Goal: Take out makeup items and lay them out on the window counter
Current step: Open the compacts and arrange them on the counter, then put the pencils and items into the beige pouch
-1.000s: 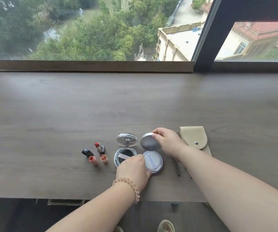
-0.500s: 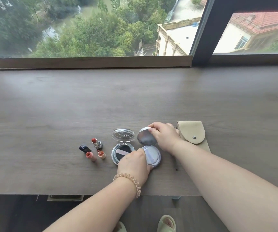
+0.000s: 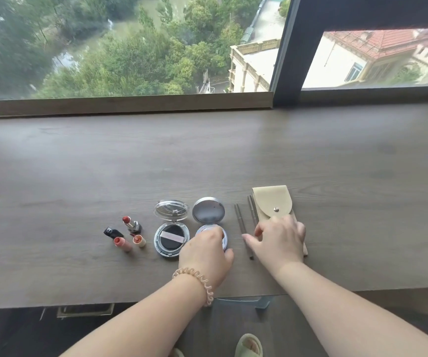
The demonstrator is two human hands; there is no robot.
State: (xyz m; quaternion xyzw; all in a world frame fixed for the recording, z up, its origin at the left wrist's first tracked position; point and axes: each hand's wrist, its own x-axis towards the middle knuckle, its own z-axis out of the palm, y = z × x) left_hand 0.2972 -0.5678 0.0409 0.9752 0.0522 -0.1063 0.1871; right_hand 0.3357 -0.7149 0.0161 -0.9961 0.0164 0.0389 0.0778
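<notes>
On the wooden window counter (image 3: 207, 155) lie an open red lipstick (image 3: 131, 224), a black cap (image 3: 112, 231), two small peach tubes (image 3: 123, 244), and an open clear-lidded compact (image 3: 171, 237) with a black puff. Beside it stands a second, silver compact (image 3: 208, 212) with its lid up. My left hand (image 3: 206, 251) covers its base, fingers curled round it. Two thin brown pencils (image 3: 241, 225) lie to the right, next to a beige snap pouch (image 3: 272, 202). My right hand (image 3: 277, 240) rests over the pouch's lower part, fingers spread toward the pencils.
A wooden sill and dark window frame (image 3: 287, 60) run along the counter's far edge. The counter's front edge (image 3: 130, 302) is near my wrists. Green slippers (image 3: 249, 345) show on the floor below.
My right hand has let go of the silver compact's lid and moved right onto the pouch. The lid now stands open. My left hand stays on the compact's base.
</notes>
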